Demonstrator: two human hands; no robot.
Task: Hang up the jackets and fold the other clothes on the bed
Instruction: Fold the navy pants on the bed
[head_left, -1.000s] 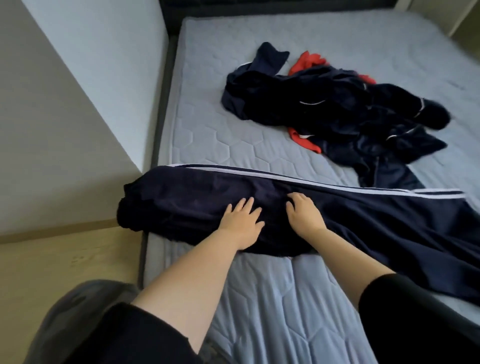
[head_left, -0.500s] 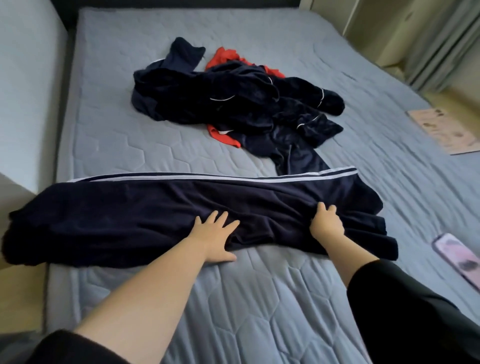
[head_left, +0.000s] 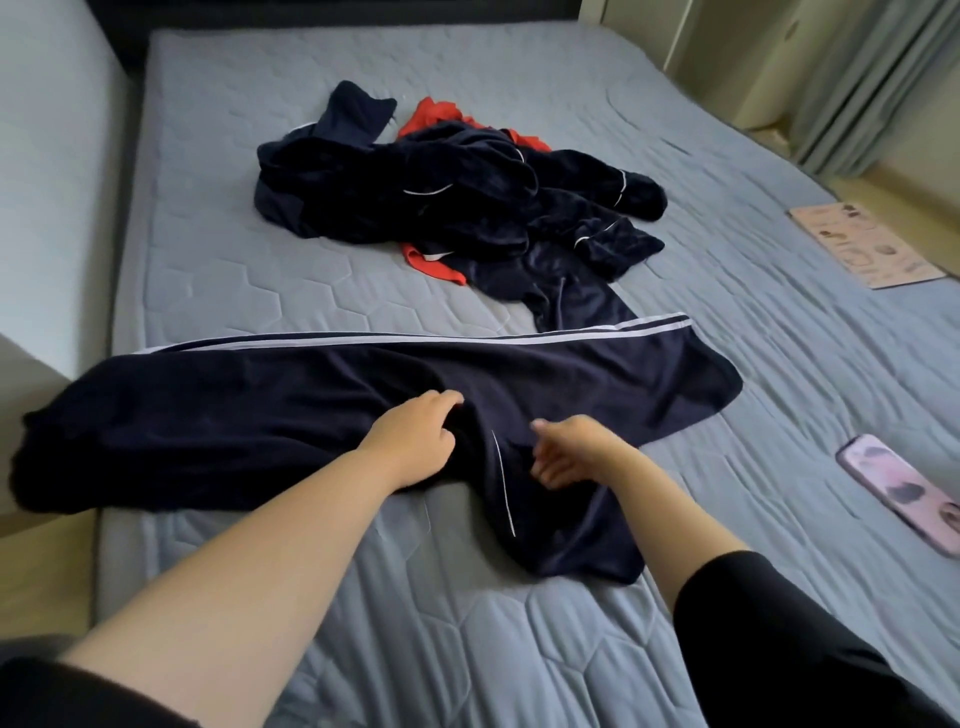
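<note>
Navy velvety track pants with white side stripes (head_left: 291, 410) lie flat across the near end of the grey quilted bed (head_left: 218, 270), left hand (head_left: 415, 441) pinning the middle and right hand (head_left: 576, 449) in a loose, empty grip, the cuff end overhanging the left edge, with bare mattress toward the near edge for folding.

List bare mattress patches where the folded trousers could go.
Free: between trousers and clothes pile, on the left; far right between pile and pink phone; near edge under the arms. Crowded: the middle, and around the phone.
</note>
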